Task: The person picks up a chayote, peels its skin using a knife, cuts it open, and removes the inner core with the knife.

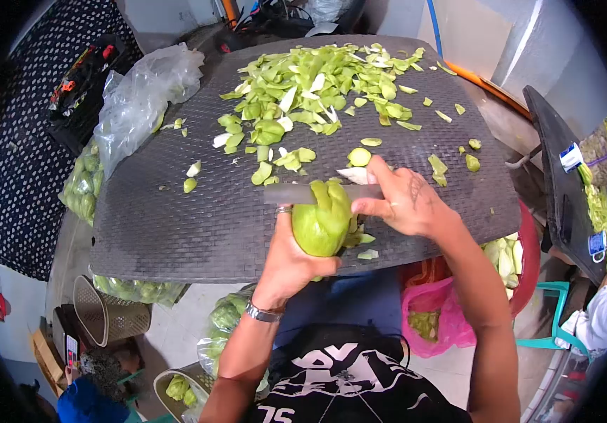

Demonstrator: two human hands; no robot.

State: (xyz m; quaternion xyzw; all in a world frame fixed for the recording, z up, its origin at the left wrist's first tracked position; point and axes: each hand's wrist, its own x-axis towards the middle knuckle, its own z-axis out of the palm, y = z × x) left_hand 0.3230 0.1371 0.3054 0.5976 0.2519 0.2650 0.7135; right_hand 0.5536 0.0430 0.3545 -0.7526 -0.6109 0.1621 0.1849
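My left hand point(286, 257) is wrapped around a green chayote point(317, 231) above the near part of the dark woven tabletop point(176, 240). In my right hand point(405, 197) is a knife point(280, 194), its wide flat blade lying across the top of the chayote. A strip of peel curls over the blade there. Beyond the hands spreads a heap of green peelings point(310, 84), with a cut chayote piece point(360, 156) nearer to my right hand.
Clear plastic bags point(141, 99) hang at the table's left edge. Below stand a beige basket point(106, 314), a pink bag point(437, 317) and a red tub point(527, 254) with pale pieces. Another table point(564, 190) is at right. People sit at lower left and far right.
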